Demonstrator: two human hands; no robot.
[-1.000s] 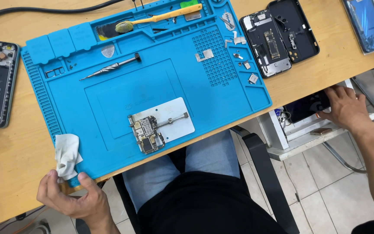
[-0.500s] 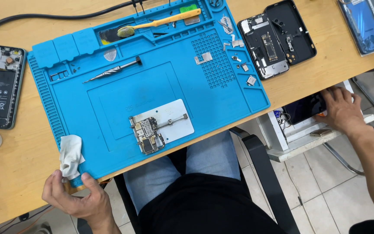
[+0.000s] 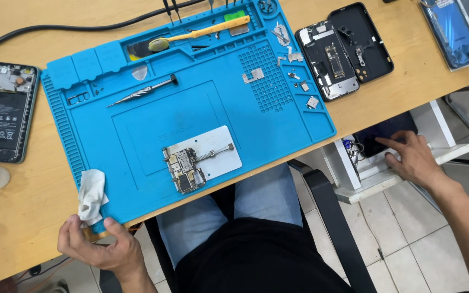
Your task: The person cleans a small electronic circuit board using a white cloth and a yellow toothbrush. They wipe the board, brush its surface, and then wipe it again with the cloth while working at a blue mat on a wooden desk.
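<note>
My left hand (image 3: pixel 97 248) is at the near left table edge, its fingers and thumb closed around the lower end of a crumpled white wipe (image 3: pixel 91 194) that rests on the corner of the blue work mat (image 3: pixel 137 125). A phone circuit board (image 3: pixel 183 169) is clamped on a white holder plate (image 3: pixel 221 153) near the mat's front. My right hand (image 3: pixel 412 158) reaches below the table on the right. Its fingers are spread and touch a dark flat thing (image 3: pixel 389 130) on a white shelf unit (image 3: pixel 365 187).
A metal screwdriver (image 3: pixel 142 91) and a yellow-handled brush (image 3: pixel 202 33) lie on the mat with several small metal parts (image 3: pixel 294 70). An opened phone (image 3: pixel 325 61) and its back cover (image 3: pixel 362 40) lie right of it, another opened phone (image 3: pixel 4 111) at far left. A black chair arm (image 3: pixel 329 222) is beside my leg.
My left hand has lowered the wipe onto the mat's near corner. My right hand has shifted slightly left on the shelf with its fingers spread. The view has drifted.
</note>
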